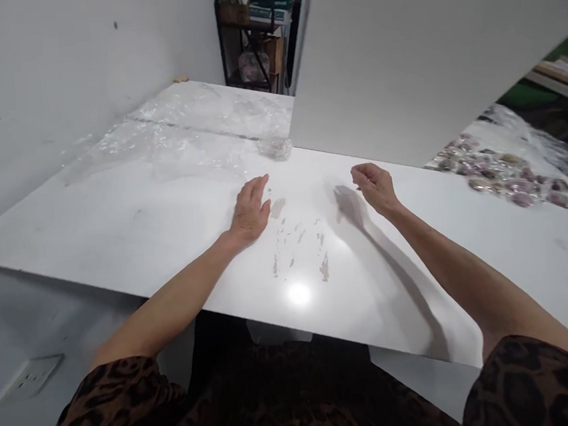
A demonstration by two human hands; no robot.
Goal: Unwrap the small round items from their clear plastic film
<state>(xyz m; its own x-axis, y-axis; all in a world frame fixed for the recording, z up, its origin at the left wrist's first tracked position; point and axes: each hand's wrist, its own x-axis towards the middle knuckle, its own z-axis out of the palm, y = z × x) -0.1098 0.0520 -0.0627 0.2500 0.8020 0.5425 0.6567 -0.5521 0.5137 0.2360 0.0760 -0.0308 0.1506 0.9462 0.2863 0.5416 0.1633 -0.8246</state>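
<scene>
My left hand (250, 209) rests at the white table (89, 225), its fingers stretched and slightly bent, with nothing seen in it. My right hand (376, 187) hovers above the tabletop, casting a shadow. Its fingers are curled in and pressed together; whether they hold anything small is hidden. Between the hands, greyish worn patches (324, 266) mark the white surface. Beyond my left hand lies a small crumpled clear plastic bundle (276, 149).
Clear plastic bags (171, 140) spread across the back left. To the right lie several clear packets of purple and brownish pieces (516, 180). A large white panel (399, 54) stands behind the table. A dark shelf rack (221, 38) holds boxes in the far corner.
</scene>
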